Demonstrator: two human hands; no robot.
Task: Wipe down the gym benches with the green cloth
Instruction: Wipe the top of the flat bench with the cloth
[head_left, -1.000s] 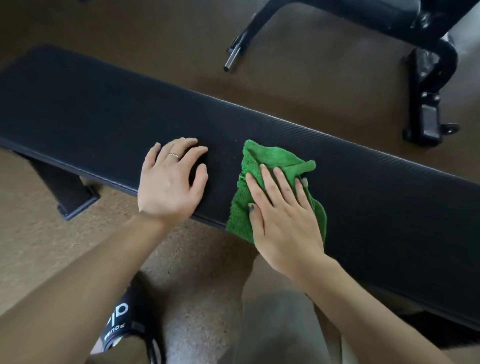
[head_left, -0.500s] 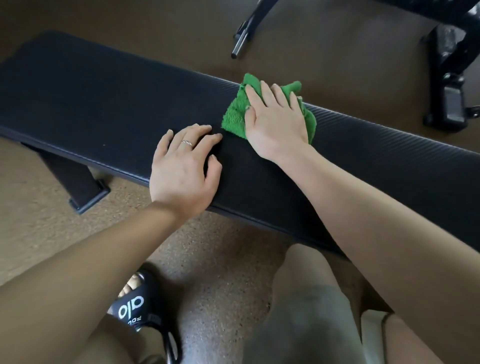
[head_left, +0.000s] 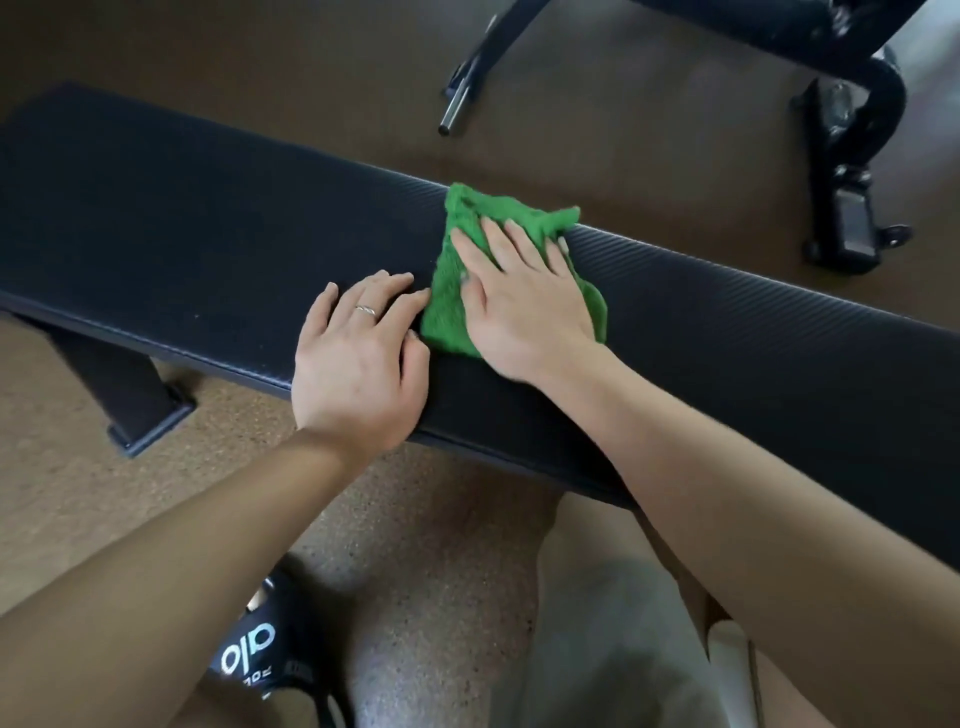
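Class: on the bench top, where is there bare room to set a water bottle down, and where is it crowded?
Bare: bench top leftward of the left hand, and rightward of the green cloth. Crowded: mid-bench, where the right hand presses the cloth.

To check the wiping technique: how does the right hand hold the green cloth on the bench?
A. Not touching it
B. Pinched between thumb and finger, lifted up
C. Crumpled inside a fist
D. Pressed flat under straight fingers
D: the right hand lies flat with straight fingers on the green cloth, pressing it onto the black bench pad.

Cloth (head_left: 449, 317) on bench (head_left: 182, 234); equipment frame (head_left: 841, 171) behind
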